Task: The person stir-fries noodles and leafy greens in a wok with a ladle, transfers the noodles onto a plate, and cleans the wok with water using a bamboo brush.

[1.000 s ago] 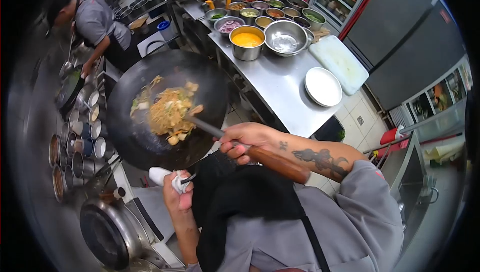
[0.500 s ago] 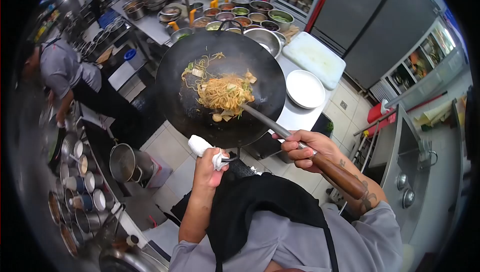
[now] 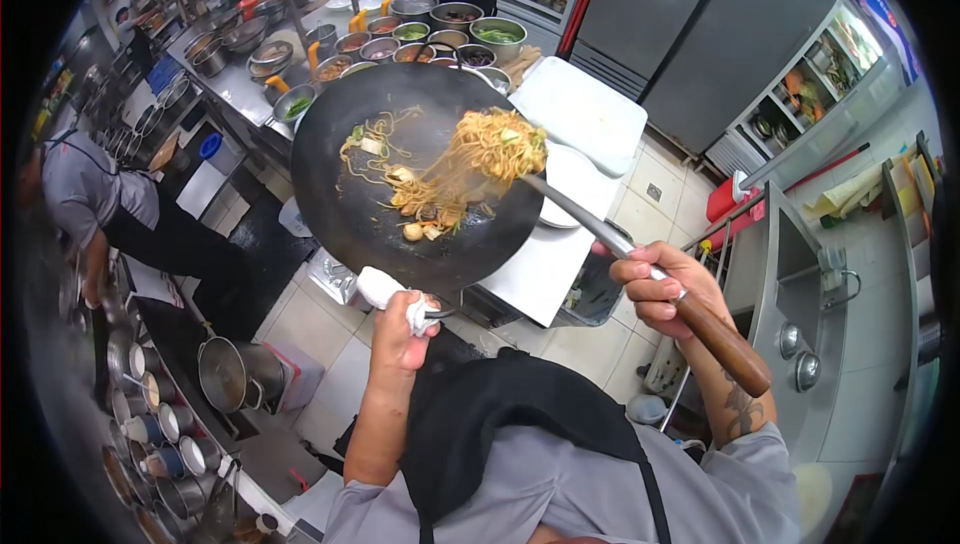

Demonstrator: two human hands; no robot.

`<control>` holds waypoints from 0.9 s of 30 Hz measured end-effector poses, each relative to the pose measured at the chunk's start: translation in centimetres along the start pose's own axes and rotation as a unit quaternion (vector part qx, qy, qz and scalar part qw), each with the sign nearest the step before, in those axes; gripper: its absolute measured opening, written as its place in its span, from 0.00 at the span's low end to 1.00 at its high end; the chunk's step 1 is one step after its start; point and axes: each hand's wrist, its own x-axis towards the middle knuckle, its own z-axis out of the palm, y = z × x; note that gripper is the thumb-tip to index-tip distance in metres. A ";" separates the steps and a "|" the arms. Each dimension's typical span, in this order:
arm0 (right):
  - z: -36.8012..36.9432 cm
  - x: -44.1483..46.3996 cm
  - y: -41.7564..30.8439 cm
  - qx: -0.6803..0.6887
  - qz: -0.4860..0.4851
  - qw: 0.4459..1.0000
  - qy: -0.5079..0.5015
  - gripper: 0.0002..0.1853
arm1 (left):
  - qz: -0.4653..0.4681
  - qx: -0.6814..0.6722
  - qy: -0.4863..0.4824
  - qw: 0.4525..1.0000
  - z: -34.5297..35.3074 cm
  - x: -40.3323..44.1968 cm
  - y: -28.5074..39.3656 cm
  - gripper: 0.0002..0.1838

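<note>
1. Near left: I am viewing the left hand point(image 3: 402, 336) grasping the wok handle point(image 3: 441, 311) through a white cloth point(image 3: 380, 288). Were the cloth slipping, the wok point(image 3: 415, 99) could be twisting and tipping.

2. Near right: the right hand point(image 3: 672, 289) is clenching the utensil point(image 3: 585, 212) where its metal shaft is meeting its wooden handle point(image 3: 728, 347). A rolling shaft could be shedding the load.

3. Middle: the noodles point(image 3: 500, 149) are occupying the wok, one clump hanging from the utensil at the right, the remainder lying lower; strands are joining the two. I am judging spillage over the right rim the chief hazard, caused by trailing strands or a jerking wrist.

4. Beyond the right rim: a white plate point(image 3: 576, 184) is resting on the steel table point(image 3: 545, 269), partly hidden. I am unable to tell whether the wok is touching it; a dipping wok could be knocking it.

5. Far: a cutting board point(image 3: 582, 109) is lying just beyond the plate, and ingredient bowls point(image 3: 498, 34) are standing behind the wok, where a swinging rim could be striking them.
</note>
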 end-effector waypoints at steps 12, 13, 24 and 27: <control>-8.1 -3.4 -9.0 -0.083 -0.059 0.994 0.040 0.19 | 0.101 0.017 0.055 0.993 4.0 2.5 -1.8 0.04; -9.5 -3.2 -9.6 -0.102 -0.061 0.992 0.049 0.19 | 0.107 0.031 0.072 0.991 4.8 2.4 -1.9 0.04; -21.0 3.8 -7.3 -0.388 -0.110 0.893 0.201 0.18 | 0.117 0.062 0.073 0.988 6.9 3.7 -2.7 0.04; -22.9 4.9 -5.7 -0.463 -0.167 0.842 0.220 0.22 | 0.104 0.062 0.059 0.991 7.0 4.6 -2.3 0.04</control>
